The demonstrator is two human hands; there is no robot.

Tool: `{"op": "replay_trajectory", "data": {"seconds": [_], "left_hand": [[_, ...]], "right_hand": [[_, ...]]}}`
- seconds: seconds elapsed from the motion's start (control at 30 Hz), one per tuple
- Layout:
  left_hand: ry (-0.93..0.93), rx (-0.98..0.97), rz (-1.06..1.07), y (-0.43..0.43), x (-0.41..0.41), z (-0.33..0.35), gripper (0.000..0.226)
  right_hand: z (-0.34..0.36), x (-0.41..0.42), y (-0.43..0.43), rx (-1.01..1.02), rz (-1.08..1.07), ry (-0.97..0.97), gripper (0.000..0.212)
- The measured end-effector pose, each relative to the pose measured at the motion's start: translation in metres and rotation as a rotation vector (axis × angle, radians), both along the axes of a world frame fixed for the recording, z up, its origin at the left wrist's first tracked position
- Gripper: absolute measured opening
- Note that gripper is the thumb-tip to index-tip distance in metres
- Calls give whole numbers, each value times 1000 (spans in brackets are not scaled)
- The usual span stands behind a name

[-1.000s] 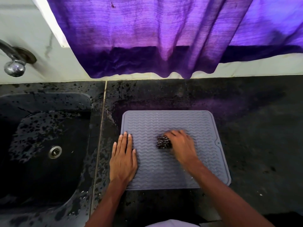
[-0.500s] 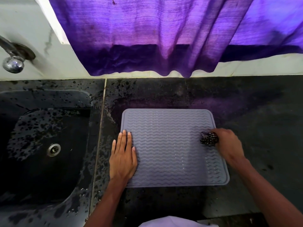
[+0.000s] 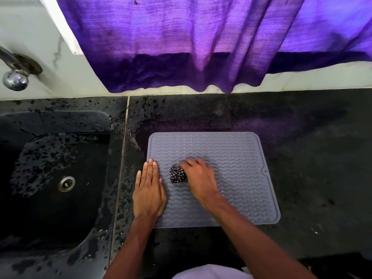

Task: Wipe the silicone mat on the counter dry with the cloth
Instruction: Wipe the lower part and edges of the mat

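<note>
A: Your hands first. L hand (image 3: 149, 192) is flat, palm down, fingers (image 3: 150, 170) straight and together, pressing the left edge of the silicone mat (image 3: 237, 158); thumb side and wrist hang over onto the tabletop (image 3: 312, 150).

B: And R?

A: Your R hand (image 3: 199, 178) is curled around a bunched-up cloth (image 3: 177, 174), dark w/ a light check pattern. Cloth pokes out past your knuckles toward the left, touching the mat. Your fingertips look blurred, so can't tell the exact grip beyond that it's closed on the cloth.

B: Where's the mat?

A: Flat on the dark tabletop, just right of the seam (image 3: 122, 158) that splits tabletop from the sink (image 3: 56, 178) section. It's grey, w/ wavy ridges, rounded corners and a small tab notch on the right edge. Cloth sits left-of-centre on it, just beside your L hand, not touching it.

B: Surroundings?

A: Water spots on the tabletop round the mat's left side and all over the sink. Tap (image 3: 14, 77) at upper left on the wall. Purple curtain (image 3: 191, 47) hangs behind, hem near the tabletop's back edge.
</note>
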State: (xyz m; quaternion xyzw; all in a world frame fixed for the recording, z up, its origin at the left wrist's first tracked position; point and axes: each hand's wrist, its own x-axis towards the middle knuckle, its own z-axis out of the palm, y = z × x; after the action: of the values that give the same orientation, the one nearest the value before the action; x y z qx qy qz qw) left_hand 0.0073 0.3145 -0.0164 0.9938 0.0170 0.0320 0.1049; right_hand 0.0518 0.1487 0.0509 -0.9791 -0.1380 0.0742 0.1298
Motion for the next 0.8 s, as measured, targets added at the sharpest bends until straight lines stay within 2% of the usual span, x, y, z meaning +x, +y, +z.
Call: {"op": "replay_trajectory", "data": {"seconds": [0.13,0.43,0.57,0.67,0.8], "left_hand": [[-6,-7,11,-1,0,0,60],[-4,-3,9,0,-1,-3,60],[-11,1,11,-1,0,-5,60],[-8,-13,11,-1,0,-4,60],[-6,-31,3,0,-2,-3,59]], "right_hand": [[4,3,-46,-6,-39,18,48],[20,-5,-173,-127,-311,51,56],[23,-6,-215,-158,-444,94,43],[28,-7,-204,-143,-427,74,37],[29,-13,-127,55,-270,-18,56]]}}
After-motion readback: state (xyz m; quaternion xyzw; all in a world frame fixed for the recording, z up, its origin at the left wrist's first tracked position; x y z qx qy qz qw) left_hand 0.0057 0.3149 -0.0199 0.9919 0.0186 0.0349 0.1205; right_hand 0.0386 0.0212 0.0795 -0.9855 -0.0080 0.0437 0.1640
